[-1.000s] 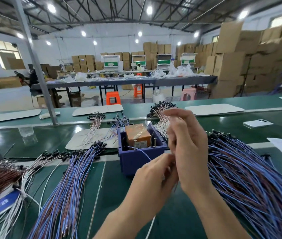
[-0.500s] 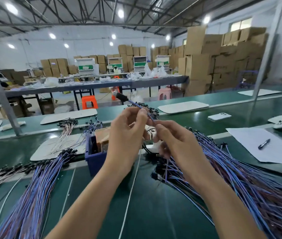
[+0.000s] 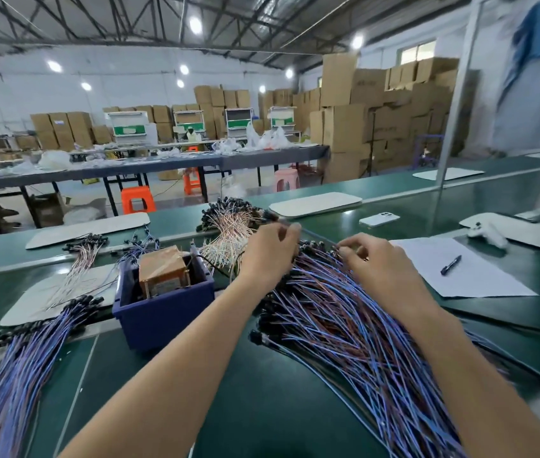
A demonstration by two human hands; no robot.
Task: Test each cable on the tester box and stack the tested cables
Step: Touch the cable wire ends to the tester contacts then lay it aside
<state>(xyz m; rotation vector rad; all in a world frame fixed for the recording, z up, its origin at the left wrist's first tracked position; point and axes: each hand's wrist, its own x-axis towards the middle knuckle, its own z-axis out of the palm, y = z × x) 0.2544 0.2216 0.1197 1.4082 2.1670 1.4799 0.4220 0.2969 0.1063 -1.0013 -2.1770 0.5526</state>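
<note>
— Head camera: what are the hands doing?
— The left hand (image 3: 270, 252) pinches one cable (image 3: 273, 215) near its plug. The right hand (image 3: 374, 262) curls into the blue cable pile (image 3: 344, 325) on the tabletop (image 3: 262, 408), grip unclear. The tester box (image 3: 162, 271) sits in the blue bin (image 3: 162, 319), left of both.

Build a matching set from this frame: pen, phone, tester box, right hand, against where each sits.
Things:
1 pen
2 phone
3 tester box
4 right hand

Places:
a in the blue bin
b at the cable pile
c on the paper
d directly on the belt

Pairs: 1-c, 2-d, 3-a, 4-b
</note>
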